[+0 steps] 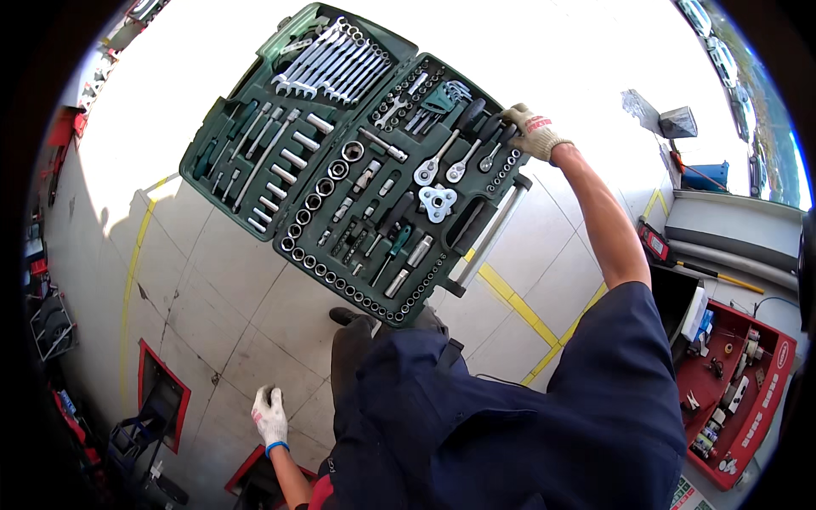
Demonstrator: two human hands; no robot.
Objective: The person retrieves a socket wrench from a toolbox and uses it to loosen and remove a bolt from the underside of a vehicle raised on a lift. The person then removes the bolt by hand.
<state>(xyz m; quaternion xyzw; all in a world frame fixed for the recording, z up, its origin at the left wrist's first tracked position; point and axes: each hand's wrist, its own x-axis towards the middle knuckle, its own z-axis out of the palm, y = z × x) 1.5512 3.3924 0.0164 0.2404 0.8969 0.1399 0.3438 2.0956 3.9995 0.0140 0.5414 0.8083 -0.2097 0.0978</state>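
Note:
A dark green tool case (pixel 293 223) lies spread in front of me, hinged along its middle. Its left half carries a row of combination wrenches (pixel 327 61), long sockets (pixel 293 159) and screwdrivers. Ratchets (pixel 456 172), round sockets (pixel 313 201) and a silver three-lobed piece (pixel 438 202) fill the right half. My right hand (pixel 534 133), in a cream knit glove, reaches to the case's far right edge. Its bent fingers meet the ratchet handles there; what they grip is partly hidden. Low on the left hangs my gloved left hand (pixel 270 419), fingers loosely bent, apart from the case, nothing visible in it.
A metal bar (pixel 493 234) runs along the case's right side. At the lower right stands a red tray (pixel 756 408) with small parts. Red-framed floor openings (pixel 181 391) lie at lower left. Yellow lines (pixel 520 308) cross the tiled floor. A blue container (pixel 707 177) is at far right.

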